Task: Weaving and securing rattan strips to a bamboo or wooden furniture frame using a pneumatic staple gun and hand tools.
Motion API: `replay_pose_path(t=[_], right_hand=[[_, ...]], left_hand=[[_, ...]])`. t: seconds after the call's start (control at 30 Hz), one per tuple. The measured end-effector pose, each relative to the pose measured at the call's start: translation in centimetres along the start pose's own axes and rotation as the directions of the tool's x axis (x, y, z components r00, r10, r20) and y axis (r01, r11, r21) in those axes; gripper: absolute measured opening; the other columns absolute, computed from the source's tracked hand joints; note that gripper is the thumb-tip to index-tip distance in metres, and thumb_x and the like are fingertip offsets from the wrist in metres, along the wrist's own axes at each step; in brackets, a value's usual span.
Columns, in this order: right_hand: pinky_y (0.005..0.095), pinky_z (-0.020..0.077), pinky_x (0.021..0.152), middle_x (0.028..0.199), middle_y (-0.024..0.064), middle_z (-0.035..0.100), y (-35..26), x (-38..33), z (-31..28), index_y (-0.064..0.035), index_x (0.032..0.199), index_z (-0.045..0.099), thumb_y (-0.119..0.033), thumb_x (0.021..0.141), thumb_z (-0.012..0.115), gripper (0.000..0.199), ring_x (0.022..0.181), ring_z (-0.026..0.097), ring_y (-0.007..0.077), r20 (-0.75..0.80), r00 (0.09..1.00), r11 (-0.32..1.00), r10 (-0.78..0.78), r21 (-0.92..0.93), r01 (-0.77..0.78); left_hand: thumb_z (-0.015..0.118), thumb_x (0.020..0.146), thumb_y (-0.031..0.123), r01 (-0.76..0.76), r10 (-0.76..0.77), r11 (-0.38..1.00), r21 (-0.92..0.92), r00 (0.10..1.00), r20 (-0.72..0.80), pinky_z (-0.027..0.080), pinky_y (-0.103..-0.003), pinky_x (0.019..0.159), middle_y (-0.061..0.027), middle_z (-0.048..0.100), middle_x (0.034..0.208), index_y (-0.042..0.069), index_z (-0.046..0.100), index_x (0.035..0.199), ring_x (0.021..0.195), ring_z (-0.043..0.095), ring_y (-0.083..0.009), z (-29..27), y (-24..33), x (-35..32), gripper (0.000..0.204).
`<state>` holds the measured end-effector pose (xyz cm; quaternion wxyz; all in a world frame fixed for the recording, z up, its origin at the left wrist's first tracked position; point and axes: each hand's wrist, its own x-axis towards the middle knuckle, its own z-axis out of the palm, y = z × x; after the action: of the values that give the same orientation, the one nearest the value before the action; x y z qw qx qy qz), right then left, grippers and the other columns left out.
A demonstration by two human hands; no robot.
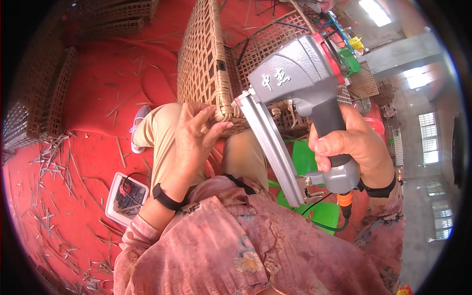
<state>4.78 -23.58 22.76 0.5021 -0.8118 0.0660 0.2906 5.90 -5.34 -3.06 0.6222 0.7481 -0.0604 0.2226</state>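
Basket: the woven basket is stood on edge ahead of the body, its near corner set above and between the knees; its long axis is pointed away from the body.
Left hand: the corner is held between thumb and curled fingers of the left hand, which is only partly closed; how firmly it is gripped cannot be told.
Right hand: the stapler is gripped by its handle in the closed right hand; whether the trigger is pressed cannot be told.
Key relation: the basket is touched by the left hand, the nearer one; from the right hand it lies forward and to the left. The stapler's nose is placed just beside the corner; contact cannot be confirmed. Its magazine is slanted back toward the body.
Hose: the dark hose is joined below the handle by an orange fitting.
Floor: a white tray and scattered strips are seen to the left.
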Motion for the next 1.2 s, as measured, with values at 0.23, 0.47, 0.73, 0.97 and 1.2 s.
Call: replay_pose_path(t=[0.23, 0.47, 0.73, 0.97, 1.2], right_hand=[[0.0257, 0.0481, 0.05, 0.069, 0.0054, 0.061, -1.0, 0.8, -0.5, 0.0006, 0.097, 0.056, -0.014, 0.079, 0.074, 0.03, 0.056, 0.061, 0.011, 0.082, 0.991, 0.994, 0.108, -0.033, -0.105], [0.027, 0.0498, 0.051, 0.074, 0.0046, 0.06, -2.0, 1.4, 0.0, -0.0004, 0.099, 0.056, -0.014, 0.079, 0.074, 0.03, 0.056, 0.061, 0.0126, 0.073, 0.988, 0.99, 0.139, 0.016, -0.14], [0.0254, 0.0493, 0.05, 0.073, 0.0034, 0.058, -4.4, 2.6, 0.4, -0.0034, 0.098, 0.057, -0.018, 0.083, 0.073, 0.026, 0.054, 0.059, 0.0121, 0.053, 0.971, 0.972, 0.235, -0.008, -0.235], [0.0256, 0.0483, 0.047, 0.07, 0.0026, 0.058, -6.1, 2.9, 1.2, -0.0053, 0.088, 0.058, -0.019, 0.083, 0.073, 0.021, 0.051, 0.059, 0.0109, 0.04, 0.954, 0.952, 0.296, -0.092, -0.292], [0.0245, 0.046, 0.046, 0.069, 0.0017, 0.057, -5.3, 2.2, 3.5, -0.0052, 0.079, 0.056, -0.02, 0.081, 0.074, 0.023, 0.05, 0.058, 0.01, -0.065, 0.981, 0.964, 0.183, -0.184, -0.192]], left_hand=[[0.084, 0.072, 0.014, -0.033, 0.033, 0.999, 0.015, 0.999, -0.006, 0.055, -0.031, 0.072, -0.0135, 0.059, 0.1, -0.003, 0.068, 0.104, 0.085, 0.064, -0.0235, 0.2, 0.0, -0.1, 0.04], [0.083, 0.073, 0.015, -0.039, 0.038, 0.999, -0.012, 0.999, -0.014, 0.056, -0.032, 0.071, -0.0141, 0.059, 0.102, -0.002, 0.068, 0.106, 0.085, 0.065, -0.0241, -0.1, 0.5, -0.1, 0.04], [0.083, 0.073, 0.016, -0.039, 0.038, 0.999, 0.021, 0.999, 0.015, 0.055, -0.033, 0.072, -0.0137, 0.06, 0.102, -0.002, 0.068, 0.105, 0.086, 0.065, -0.0255, -0.2, 0.0, -0.3, 0.04], [0.082, 0.072, 0.017, -0.059, 0.059, 0.998, 0.018, 0.998, 0.016, 0.053, -0.035, 0.073, -0.0133, 0.06, 0.1, -0.002, 0.069, 0.103, 0.088, 0.063, -0.0272, -0.2, -0.1, -0.2, 0.039], [0.082, 0.072, 0.016, -0.036, 0.035, 0.999, -0.037, 0.999, -0.021, 0.053, -0.035, 0.072, -0.013, 0.059, 0.099, -0.003, 0.069, 0.103, 0.086, 0.063, -0.0271, -0.2, -0.2, 0.2, 0.038]])
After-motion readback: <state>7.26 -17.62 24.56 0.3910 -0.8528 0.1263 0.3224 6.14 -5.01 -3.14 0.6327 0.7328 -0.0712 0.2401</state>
